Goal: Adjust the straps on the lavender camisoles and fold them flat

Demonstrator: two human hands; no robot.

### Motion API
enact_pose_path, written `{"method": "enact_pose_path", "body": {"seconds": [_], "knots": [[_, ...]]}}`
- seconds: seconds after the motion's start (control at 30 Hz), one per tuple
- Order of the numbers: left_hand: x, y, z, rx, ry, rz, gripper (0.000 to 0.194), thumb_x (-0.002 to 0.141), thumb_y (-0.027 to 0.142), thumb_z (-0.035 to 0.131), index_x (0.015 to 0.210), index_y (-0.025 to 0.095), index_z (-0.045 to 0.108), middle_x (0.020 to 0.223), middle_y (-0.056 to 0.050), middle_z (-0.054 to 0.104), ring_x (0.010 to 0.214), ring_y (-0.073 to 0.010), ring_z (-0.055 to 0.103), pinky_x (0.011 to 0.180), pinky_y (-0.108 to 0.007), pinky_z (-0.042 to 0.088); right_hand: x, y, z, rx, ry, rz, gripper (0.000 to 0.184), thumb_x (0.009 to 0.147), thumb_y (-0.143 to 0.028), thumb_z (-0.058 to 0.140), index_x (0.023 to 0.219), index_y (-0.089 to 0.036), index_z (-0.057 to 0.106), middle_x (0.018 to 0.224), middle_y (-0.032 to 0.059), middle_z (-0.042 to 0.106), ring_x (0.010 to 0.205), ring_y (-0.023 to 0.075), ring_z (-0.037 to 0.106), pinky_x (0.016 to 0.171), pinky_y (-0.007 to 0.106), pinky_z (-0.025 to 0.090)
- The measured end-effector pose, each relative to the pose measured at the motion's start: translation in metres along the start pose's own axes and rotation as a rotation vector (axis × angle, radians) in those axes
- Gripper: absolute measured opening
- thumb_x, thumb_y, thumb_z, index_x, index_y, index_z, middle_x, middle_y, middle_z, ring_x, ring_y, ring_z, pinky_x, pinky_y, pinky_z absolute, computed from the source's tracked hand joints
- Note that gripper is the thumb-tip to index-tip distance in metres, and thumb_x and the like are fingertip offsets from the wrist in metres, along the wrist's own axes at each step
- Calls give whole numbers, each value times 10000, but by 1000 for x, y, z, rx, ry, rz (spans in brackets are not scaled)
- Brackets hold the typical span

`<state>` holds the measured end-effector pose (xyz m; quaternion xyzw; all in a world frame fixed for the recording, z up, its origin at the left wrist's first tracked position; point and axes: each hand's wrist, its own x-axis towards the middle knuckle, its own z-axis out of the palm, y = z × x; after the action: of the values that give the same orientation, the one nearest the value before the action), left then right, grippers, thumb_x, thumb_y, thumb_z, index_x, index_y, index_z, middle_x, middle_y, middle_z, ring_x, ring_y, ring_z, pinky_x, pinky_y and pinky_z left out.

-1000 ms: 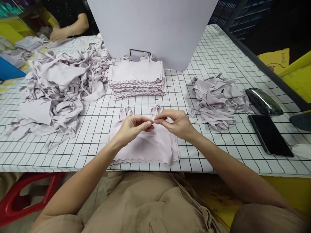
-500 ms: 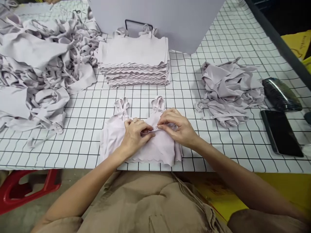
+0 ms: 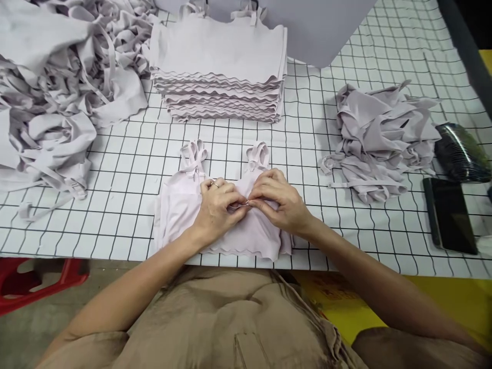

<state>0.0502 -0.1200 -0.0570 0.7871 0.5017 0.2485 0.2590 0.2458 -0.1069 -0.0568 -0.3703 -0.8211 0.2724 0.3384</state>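
Observation:
A pale lilac camisole top (image 3: 253,238) lies flat on a few similar pieces at the table's front edge, its looped straps (image 3: 258,155) pointing away from me. Over its middle, my left hand (image 3: 221,207) pinches a thin strap between thumb and forefinger. My right hand (image 3: 279,200) is closed at the fingertips on a small hook (image 3: 248,203) at the strap's end. The fingertips of both hands nearly meet, so the join of hook and strap is partly hidden.
Behind stands a neat stack of folded tops (image 3: 219,51). Loose garments heap up at left (image 3: 73,77), and a smaller pile (image 3: 380,138) lies at right. Beside that are a dark phone (image 3: 449,215) and a shiny black ribbed object (image 3: 463,151). A red stool (image 3: 42,287) is below.
My left and right fingertips have come together, closing the small gap at the hook. The whole view has shifted a little as my head moved.

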Motion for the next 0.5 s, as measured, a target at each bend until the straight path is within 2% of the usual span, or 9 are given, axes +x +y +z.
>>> {"method": "enact_pose_path", "body": {"seconds": [0.3,0.5], "knots": [[-1,-1,1,5,-6,5,160,871,286,711,724,223,698,676,15,604,785,-194,518,918,-423,285,1,-3,2,-35,34,-36,115,922,-170,613,829,-222,657,786,45,694,909,251,556,851,472,422],[-1,-1,2,-1,33,37,157,875,273,707,729,217,702,659,20,600,773,-186,524,906,-414,286,3,-5,0,-18,59,-35,123,916,-153,615,819,-225,643,757,31,688,856,233,549,846,459,436]]}}
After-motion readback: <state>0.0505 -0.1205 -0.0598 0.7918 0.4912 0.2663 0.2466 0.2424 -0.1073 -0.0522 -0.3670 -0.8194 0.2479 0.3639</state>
